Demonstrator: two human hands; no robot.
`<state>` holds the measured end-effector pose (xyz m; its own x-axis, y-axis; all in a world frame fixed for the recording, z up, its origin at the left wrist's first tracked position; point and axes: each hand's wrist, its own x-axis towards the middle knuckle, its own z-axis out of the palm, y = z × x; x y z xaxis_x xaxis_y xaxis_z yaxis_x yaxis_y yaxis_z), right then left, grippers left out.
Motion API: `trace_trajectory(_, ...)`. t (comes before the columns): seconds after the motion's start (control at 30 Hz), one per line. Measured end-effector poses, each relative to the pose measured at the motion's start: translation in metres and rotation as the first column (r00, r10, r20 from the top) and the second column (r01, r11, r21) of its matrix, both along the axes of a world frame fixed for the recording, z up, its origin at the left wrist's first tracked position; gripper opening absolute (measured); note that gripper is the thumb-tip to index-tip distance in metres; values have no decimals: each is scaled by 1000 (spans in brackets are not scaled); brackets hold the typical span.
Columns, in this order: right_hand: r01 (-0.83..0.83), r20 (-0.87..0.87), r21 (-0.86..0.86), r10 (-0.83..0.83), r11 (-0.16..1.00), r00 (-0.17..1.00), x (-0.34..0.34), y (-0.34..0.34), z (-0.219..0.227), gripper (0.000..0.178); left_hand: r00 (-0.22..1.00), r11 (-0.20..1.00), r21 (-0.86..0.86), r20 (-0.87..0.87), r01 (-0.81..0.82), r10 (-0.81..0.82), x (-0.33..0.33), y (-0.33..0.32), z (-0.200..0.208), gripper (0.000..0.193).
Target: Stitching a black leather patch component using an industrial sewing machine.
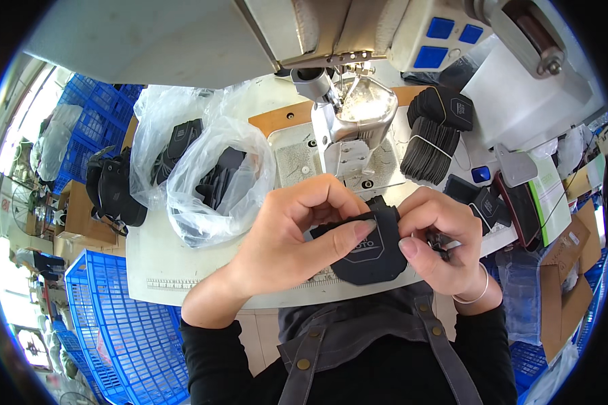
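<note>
Between my two hands, just in front of the sewing machine (355, 128), is a black fabric piece (378, 260) with a printed outline on it. My left hand (294, 233) pinches its upper left part, thumb lying across the front. At its right edge, my right hand (446, 236) grips the piece between thumb and curled fingers. A small dark metal tool (440, 246), perhaps thread snips, is tucked in the right palm; its shape is mostly hidden. To the left stands an open clear plastic bag (189, 226) with black pieces inside.
Banded stacks of black pieces (427, 152) lie right of the machine. Beside them are a small blue object (480, 175), a dark red case (517, 209) and a green-edged box (550, 192). Blue crates (132, 324) stand at left, a cardboard box (567, 283) at right.
</note>
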<state>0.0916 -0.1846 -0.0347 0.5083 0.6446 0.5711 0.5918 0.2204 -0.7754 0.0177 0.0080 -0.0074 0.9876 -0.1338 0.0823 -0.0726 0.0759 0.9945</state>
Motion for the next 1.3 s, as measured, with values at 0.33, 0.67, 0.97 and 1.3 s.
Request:
trace_trajectory(0.33,42,-17,-38,-43,998,999,-1,0,0,14,998,998,20,40,-51,51,-5,-3,-2,11)
trace_trajectory(0.67,108,-503,178,-4,978,864,-19,5,-1,24,986,985,-45,15,-165,166,-7,0,3,10)
trace_trajectory(0.97,-147,-455,33,146,989,878,-13,-7,-21,12,980,975,-149,88,-163,178,-2,4,-3,10)
trace_trajectory(1.3,-77,-432,94,110,993,895,-13,-8,-19,8,997,997,-39,-15,-70,70,-1,0,-2,14)
